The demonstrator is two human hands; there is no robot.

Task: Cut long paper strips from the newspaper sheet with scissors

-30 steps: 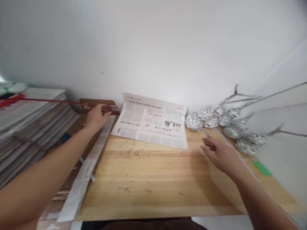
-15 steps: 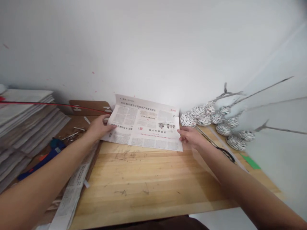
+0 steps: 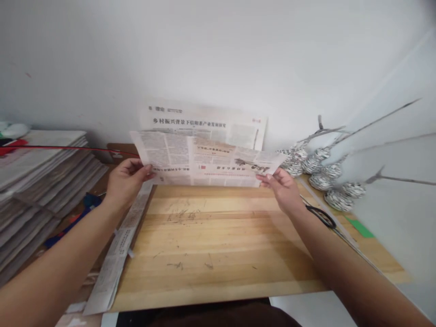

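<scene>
A printed newspaper sheet [image 3: 211,159] is raised above the far part of the wooden board [image 3: 218,245], with its rear part standing up against the pale wall. My left hand [image 3: 127,179] pinches its left edge between thumb and fingers. At the right edge, my right hand [image 3: 282,186] pinches the sheet the same way. The paper bends between the hands, and its front layer overlaps a taller layer behind. Dark marks show on the board in front of the sheet.
Stacked newspapers [image 3: 44,195] stand at the left, near folded newspaper strips [image 3: 116,254] and a blue tool [image 3: 68,229]. Woven paper balls [image 3: 340,197] with twigs, black-handled scissors [image 3: 322,217] and a green piece [image 3: 361,227] lie at the right.
Both hands have moved apart and lifted the newspaper off the board. The sheet now stands more upright and looks wider; both hands still grip it.
</scene>
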